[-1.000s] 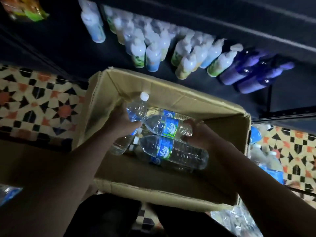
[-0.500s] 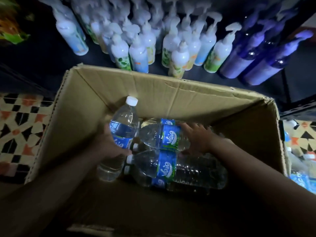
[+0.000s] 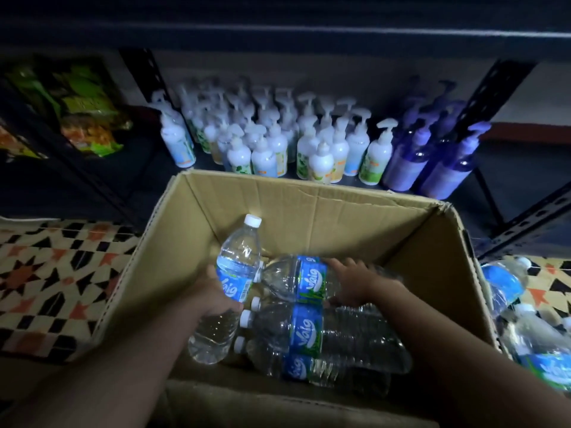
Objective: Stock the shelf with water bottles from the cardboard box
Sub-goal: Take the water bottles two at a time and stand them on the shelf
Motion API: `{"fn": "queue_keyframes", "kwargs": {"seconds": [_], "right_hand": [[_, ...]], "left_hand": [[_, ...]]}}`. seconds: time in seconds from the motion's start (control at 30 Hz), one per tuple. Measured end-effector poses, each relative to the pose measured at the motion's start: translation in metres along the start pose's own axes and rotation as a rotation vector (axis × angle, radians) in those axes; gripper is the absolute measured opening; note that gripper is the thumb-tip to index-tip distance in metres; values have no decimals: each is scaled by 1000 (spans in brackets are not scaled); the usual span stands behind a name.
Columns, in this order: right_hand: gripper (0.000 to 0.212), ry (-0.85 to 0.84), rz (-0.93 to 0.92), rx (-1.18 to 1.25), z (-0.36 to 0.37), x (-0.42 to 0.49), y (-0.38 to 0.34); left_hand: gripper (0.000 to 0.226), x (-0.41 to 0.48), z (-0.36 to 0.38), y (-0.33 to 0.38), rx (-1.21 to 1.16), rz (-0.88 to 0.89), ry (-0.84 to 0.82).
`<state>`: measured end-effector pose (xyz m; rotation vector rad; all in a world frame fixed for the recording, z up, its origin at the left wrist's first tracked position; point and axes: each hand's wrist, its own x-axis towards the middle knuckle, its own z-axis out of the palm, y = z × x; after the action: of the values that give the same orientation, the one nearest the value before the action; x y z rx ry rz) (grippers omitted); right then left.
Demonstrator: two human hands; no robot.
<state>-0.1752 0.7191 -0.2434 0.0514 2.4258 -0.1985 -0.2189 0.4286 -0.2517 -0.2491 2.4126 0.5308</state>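
Grips with the left hand (image 3: 213, 293) a water bottle (image 3: 238, 267) round its blue label, fingers curled about the lower half, white cap up and leaning toward the far wall. Clasps with the right hand (image 3: 355, 282) a second bottle (image 3: 293, 278), lying on its side with the cap pointing left, fingers curled over the top just behind the label, thumb beneath. Cap end of that second bottle right against the label of the first. Below these, nearer the camera, two more bottles (image 3: 321, 332) on their sides, caps to the left, pressed against each other and partly under the clasped one. All inside the cardboard box (image 3: 309, 196), open at the top, with both forearms reaching down into it. Beyond the far wall of the box, a dark metal shelf (image 3: 509, 177) set low, crowded with white pump bottles (image 3: 265, 156) standing upright, and to their right purple pump bottles (image 3: 408, 165). Further left, in shadow, bright green and orange snack bags (image 3: 86, 118). Left of the box, a patterned tile floor (image 3: 46, 273) in cream, black and orange. To the right of the box, outside it, several loose water bottles (image 3: 506, 282) with the same blue label, lying in a heap
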Motion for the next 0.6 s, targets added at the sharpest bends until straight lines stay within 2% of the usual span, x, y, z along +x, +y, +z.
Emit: {"fn": "queue_keyframes", "kwargs": {"seconds": [0.2,0.4,0.5,0.6], "right_hand": [[106,4,-24,-23,1,6,0],[128,-116,-49,19,-15,22,-1],[116,-134,-81,71,-20,28,-1],[90,-95,-126,85,-23,30,-1]], "left_hand": [[123,6,3,-8,-91,29,-39],[121,14,2,-10,-214,73,-28],[111,18,4,-11,-239,73,1],[92,21,5,-10,-260,68,39]]}}
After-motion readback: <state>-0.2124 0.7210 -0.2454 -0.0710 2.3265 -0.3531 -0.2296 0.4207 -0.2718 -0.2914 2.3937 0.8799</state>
